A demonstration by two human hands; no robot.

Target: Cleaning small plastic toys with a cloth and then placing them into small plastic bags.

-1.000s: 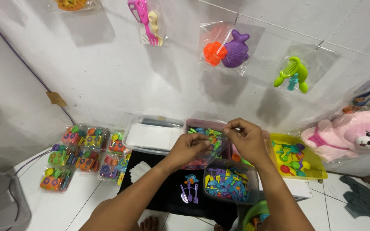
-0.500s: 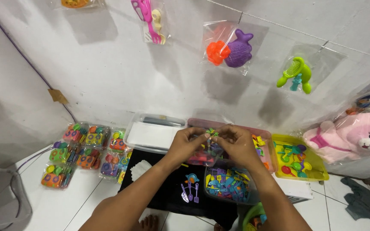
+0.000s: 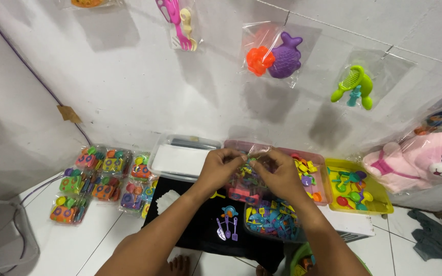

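Both your hands are pinched on the small clear bag [image 3: 245,181]: left hand [image 3: 220,168] and right hand [image 3: 277,174] grip its mouth, held between them. Bag is filled with toys, not yet sealed. Loose purple utensils [image 3: 226,227] lie below your grip, unbagged.

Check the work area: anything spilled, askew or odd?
Mostly tidy. A few small toy utensils lie loose on the black mat, outside the bins. Both hands, left hand and right hand, grip a clear bag of toys.
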